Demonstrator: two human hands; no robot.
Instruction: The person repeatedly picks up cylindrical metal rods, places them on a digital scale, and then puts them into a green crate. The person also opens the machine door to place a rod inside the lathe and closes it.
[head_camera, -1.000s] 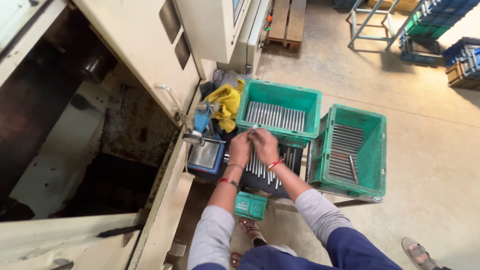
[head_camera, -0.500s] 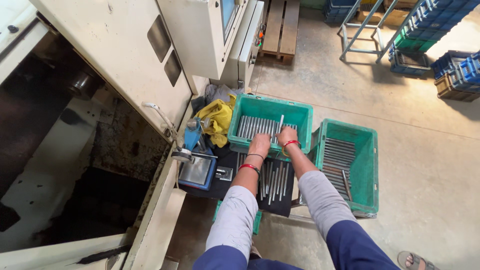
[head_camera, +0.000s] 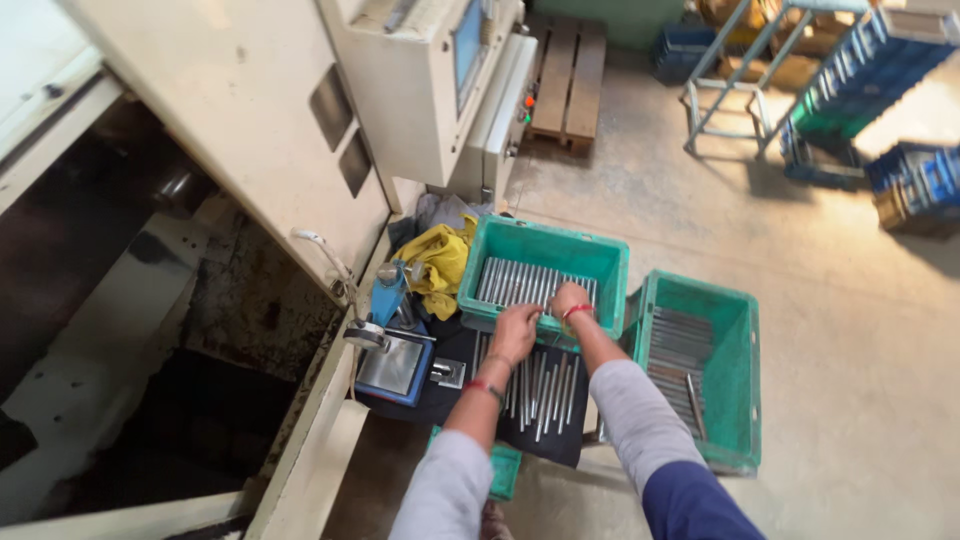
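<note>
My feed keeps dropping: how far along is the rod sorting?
Both green crates hold rods: the near crate a full row, the right crate a layer. The left hand and right hand reach at the near crate's front edge. Many loose rods lie on the black mat.

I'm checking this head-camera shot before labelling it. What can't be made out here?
- Head view: whether the left hand or right hand grips a metal rod; the backs of the hands hide the fingers.
- Rod count in the green crate: too small, partly blurred.
- Dark machine opening: shadow hides its contents.
</note>
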